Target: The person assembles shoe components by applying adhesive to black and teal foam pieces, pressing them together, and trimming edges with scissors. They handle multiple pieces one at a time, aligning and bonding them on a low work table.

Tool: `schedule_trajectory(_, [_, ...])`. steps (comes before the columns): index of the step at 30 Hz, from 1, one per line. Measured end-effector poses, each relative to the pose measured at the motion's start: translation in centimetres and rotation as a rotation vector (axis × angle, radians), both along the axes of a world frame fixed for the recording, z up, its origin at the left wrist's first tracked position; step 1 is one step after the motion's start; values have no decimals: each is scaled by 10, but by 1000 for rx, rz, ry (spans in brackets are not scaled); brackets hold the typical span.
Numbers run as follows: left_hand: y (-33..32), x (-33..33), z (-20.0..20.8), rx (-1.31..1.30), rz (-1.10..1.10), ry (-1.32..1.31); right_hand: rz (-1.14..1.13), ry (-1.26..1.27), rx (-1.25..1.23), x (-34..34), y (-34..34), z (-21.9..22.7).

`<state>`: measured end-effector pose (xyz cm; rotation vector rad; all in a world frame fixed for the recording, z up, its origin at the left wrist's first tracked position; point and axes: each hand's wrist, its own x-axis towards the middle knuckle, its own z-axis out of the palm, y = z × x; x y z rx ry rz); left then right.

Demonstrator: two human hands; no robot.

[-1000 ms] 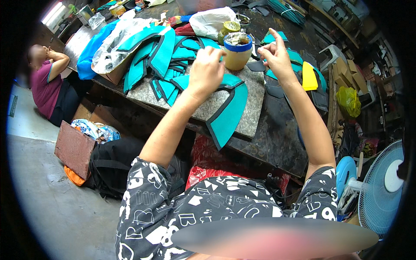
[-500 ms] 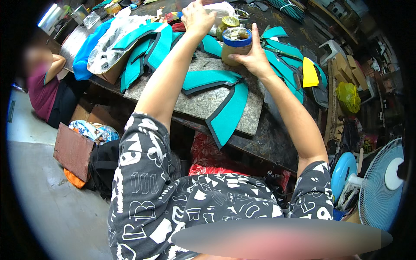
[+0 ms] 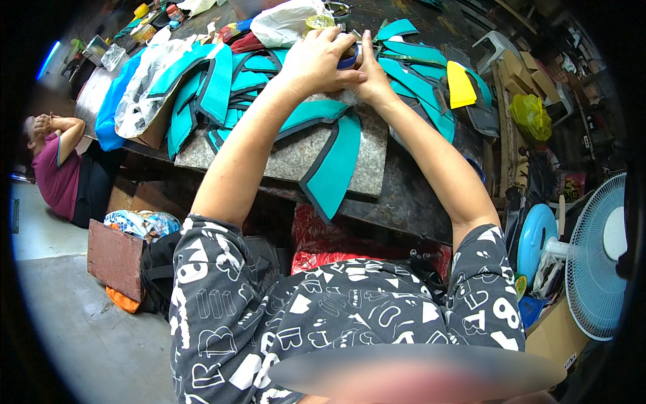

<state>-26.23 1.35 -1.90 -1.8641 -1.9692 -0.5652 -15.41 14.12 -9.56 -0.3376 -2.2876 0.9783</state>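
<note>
Both my hands are at a jar with a blue rim [image 3: 348,62], over the far part of the grey stone slab [image 3: 282,165]. My left hand [image 3: 317,64] is curled over the jar's top and near side, its fingers closed about the rim. Along the jar's right side, my right hand [image 3: 372,75] grips it with the thumb pointing up. Between them they hide most of the jar, so its contents do not show. Nearer me lies a curved teal piece with dark edging [image 3: 334,161], one end overhanging the slab's front edge.
Teal pieces [image 3: 217,84] lie heaped left, more [image 3: 420,87] right beside a yellow piece [image 3: 461,85]. Beyond my hands are a white plastic bag [image 3: 286,21] and a yellowish lid [image 3: 319,22]. A fan [image 3: 599,259] stands right; a person [image 3: 59,168] sits left.
My left hand has come back from the far side of the table and closed on the jar's top. My right hand, holding the jar, has shifted slightly left in view.
</note>
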Motion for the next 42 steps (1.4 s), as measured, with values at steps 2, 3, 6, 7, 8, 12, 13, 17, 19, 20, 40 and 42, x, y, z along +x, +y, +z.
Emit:
schedule_trajectory(2, [6,-3,0,-12,-33,-28,23,-10,-59,0,3,2])
schedule_trajectory(3, [8,-5,0,-13,-57,-35,26,-29,-55,0,4,2])
schedule_trajectory(6, [12,-11,-3,110,-177,-234,5,-82,-119,-7,10,7])
schedule_trajectory(7, [11,-14,-5,137,-203,-343,112,77,-336,-10,12,9])
schedule_trajectory(8, [10,-15,-8,218,-201,-669,96,111,-349,-11,16,13])
schedule_trajectory(12, [-23,-27,-17,489,-51,-1031,17,216,-688,-13,44,34])
schedule_trajectory(13, [-32,-28,-19,514,-34,-1094,-6,211,-691,-12,49,35])
schedule_trajectory(17, [-57,-28,-31,363,59,-918,-118,6,-629,-19,64,29])
schedule_trajectory(19, [-61,-31,-33,360,100,-880,-168,-9,-517,-26,67,17])
schedule_trajectory(20, [-62,-34,-33,344,77,-875,-224,6,-391,-29,69,12])
schedule_trajectory(40, [13,-128,-13,394,628,-282,-302,243,216,3,43,51])
schedule_trajectory(42, [6,-123,-15,376,480,-321,-236,258,218,7,33,58])
